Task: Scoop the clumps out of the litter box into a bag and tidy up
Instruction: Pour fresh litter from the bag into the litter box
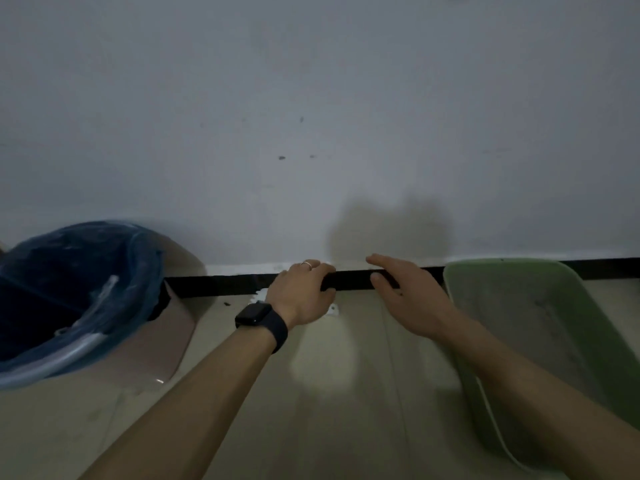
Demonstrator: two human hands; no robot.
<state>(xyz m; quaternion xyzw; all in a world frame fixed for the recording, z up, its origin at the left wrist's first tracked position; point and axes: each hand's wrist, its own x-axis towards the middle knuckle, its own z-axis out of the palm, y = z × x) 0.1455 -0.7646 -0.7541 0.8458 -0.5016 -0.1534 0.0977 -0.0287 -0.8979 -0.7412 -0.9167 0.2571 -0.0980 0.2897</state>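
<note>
**Hands hovering mid-floor; bag L, box R**

Far L: blue bag (138, 271) is sitting open in a bin, mouth up. A pinkish flat thing (166, 344) is lying beside/under it; can't ID.

Centre: L hand (301, 292), watch (254, 315) on wrist, is curling its fingers in front of the black skirting (207, 284). Dark on dark, so can't tell if it's gripping anything. R hand (405, 296) is hanging just beside it, fingers straight, palm down, holding nothing. Hands near, not touching.

Far R: green litter box (595, 327) is sitting near the wall w/ grey litter inside. R forearm is crossing over its L rim. No scoop in view.

Risks, my read:
- Bag & box are sitting well apart w/ bare floor between, so every carry is risking spilled litter en route.
- Light is v. dim, so clumps are going to be easy to miss.
- R forearm is passing low over the rim; a bump could be shifting or tipping the box.
</note>
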